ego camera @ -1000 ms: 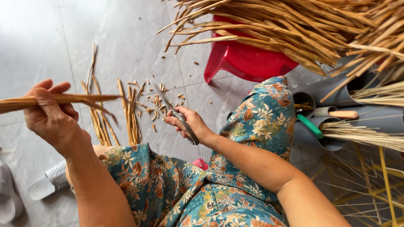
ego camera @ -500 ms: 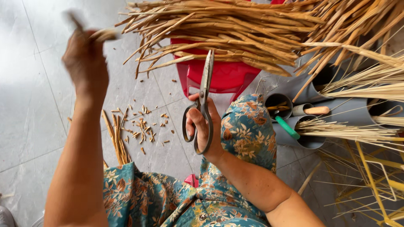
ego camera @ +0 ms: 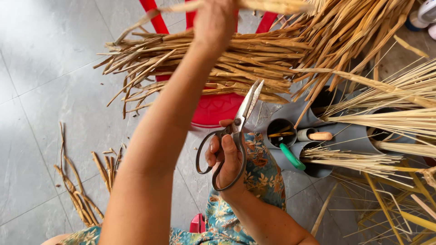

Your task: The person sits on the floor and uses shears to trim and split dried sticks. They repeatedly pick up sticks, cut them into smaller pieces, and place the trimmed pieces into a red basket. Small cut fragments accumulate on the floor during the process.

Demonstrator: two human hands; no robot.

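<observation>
My left hand [ego camera: 217,20] is raised at the top of the view, closed around a bundle of dried straw stalks [ego camera: 268,5] that runs off to the right. My left forearm crosses the middle of the picture. My right hand [ego camera: 225,156] grips large black-handled scissors [ego camera: 236,131] above my knee, blades nearly closed and pointing up toward a heap of dried straw [ego camera: 236,59] lying on a red plastic stool [ego camera: 213,106].
Grey tube holders [ego camera: 290,136] to the right hold a green-handled tool, a wooden-handled tool and thin pale sticks [ego camera: 390,118]. Cut straw scraps [ego camera: 81,190] lie on the grey tile floor at the left. A yellow wire frame [ego camera: 395,213] is at the bottom right.
My left hand has lifted the straw bundle up and rightward over the heap on the stool. My right hand raised the scissors upright from the floor scraps. The view tilted toward the stool.
</observation>
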